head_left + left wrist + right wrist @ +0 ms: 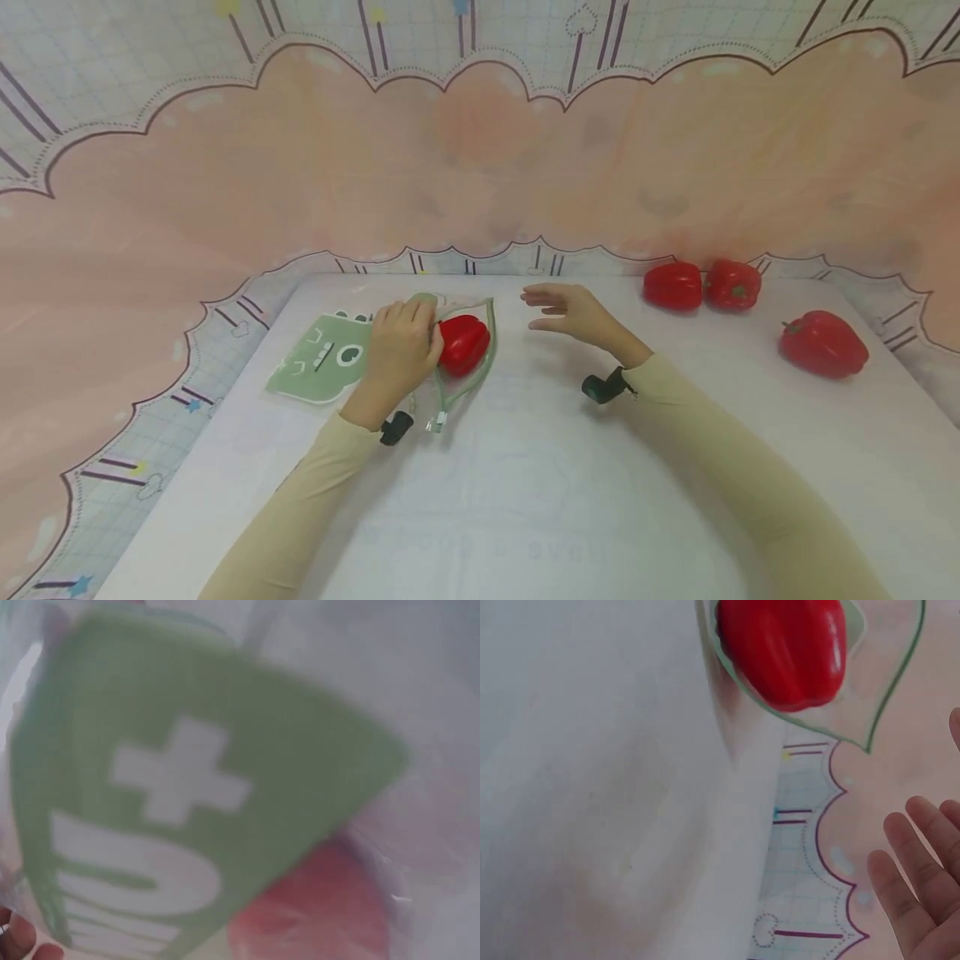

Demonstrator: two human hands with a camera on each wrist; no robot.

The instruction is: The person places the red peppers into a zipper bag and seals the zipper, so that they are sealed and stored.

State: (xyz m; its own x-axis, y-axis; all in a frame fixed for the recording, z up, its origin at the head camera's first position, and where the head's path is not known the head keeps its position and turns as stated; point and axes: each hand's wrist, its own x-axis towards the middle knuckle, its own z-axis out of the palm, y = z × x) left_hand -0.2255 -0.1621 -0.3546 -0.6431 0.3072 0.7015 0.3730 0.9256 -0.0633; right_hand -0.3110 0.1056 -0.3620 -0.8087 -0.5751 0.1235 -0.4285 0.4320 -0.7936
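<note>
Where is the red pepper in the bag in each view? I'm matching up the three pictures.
Head: the red pepper lies left of centre, beside the left hand.
Left wrist: blurred, bottom right, under the bag's green print.
Right wrist: top centre.
Shared landmark: the bag with its green rim.

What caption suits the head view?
Left hand holds a green pouch containing a red pepper; right hand hovers open.
</note>
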